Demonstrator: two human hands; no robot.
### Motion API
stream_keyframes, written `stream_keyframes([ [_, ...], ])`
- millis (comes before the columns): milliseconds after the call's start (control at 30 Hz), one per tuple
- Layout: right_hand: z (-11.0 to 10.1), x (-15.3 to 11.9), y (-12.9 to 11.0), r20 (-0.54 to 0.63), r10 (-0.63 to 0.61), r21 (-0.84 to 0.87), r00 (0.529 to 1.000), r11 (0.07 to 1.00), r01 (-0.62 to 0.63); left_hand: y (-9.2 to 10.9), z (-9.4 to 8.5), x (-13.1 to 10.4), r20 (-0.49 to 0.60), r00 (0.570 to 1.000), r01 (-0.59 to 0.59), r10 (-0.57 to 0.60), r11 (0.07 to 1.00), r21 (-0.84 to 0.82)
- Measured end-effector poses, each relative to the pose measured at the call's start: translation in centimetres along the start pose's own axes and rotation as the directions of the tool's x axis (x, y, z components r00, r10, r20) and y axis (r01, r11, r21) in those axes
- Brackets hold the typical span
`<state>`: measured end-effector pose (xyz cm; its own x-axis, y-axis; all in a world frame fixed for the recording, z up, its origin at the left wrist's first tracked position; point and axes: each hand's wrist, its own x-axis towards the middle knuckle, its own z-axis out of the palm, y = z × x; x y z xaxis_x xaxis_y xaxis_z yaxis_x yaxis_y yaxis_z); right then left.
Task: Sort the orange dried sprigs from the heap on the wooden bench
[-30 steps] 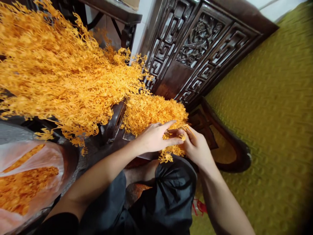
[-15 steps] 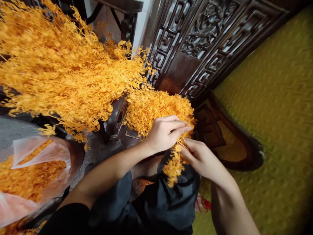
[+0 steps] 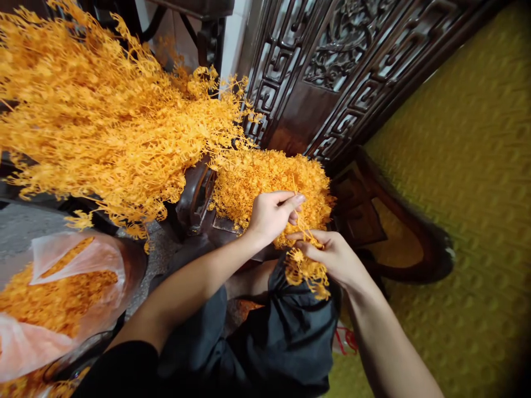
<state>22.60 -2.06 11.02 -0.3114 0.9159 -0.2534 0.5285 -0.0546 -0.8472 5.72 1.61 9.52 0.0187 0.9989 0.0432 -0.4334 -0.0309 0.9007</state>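
My left hand point(image 3: 274, 216) is closed, thumb and fingertips pinching the thin end of an orange plastic flower sprig point(image 3: 309, 271). Just below and to the right, my right hand point(image 3: 332, 254) grips the same sprig at its stems. The sprig's flower-like heads hang below my right hand, over my dark trousers. Behind both hands sits a heap of small orange plastic flower pieces point(image 3: 257, 182). Part of that heap is hidden by my left hand.
A large pile of orange branching sprigs point(image 3: 103, 116) spreads across the upper left. A translucent bag point(image 3: 118, 265) holding orange pieces stands at lower left. Dark carved wooden furniture point(image 3: 302, 110) rises behind the heap. To the right lies a curved wooden armrest point(image 3: 431, 254) beside yellow-green textured material point(image 3: 464, 166).
My left hand has drawn back a little to the left, apart from my right. My right hand has turned, and the sprig's heads have swung up and right.
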Motion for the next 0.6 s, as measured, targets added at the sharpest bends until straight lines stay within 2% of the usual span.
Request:
stream_keyframes([
  [233, -0.1, 0.2, -1.4, 0.145, -0.035, -0.181, 0.989, 0.982, 0.061, -1.4, -0.1, 0.9, -0.045, 0.999, 0.018, -0.021, 0.997, -0.076],
  [400, 0.3, 0.6, -1.7, 0.117, -0.095, -0.255, 0.989, 0.959, 0.122, -1.2, 0.0, 1.0, -0.089, 0.986, 0.119, -0.141, 0.969, -0.215],
  [500, 0.5, 0.7, -1.4, 0.045, -0.06, -0.158, 0.997, 0.985, 0.067, -0.8, 0.1, 0.7, -0.09, 0.968, 0.2, -0.235, 0.935, -0.292],
  [600, -0.3, 0.4, -1.0, 0.074, 0.114, 0.125, 0.991, 0.984, -0.123, 0.0, -0.5, 0.1, 0.044, 0.972, 0.234, -0.23, 0.943, -0.238],
])
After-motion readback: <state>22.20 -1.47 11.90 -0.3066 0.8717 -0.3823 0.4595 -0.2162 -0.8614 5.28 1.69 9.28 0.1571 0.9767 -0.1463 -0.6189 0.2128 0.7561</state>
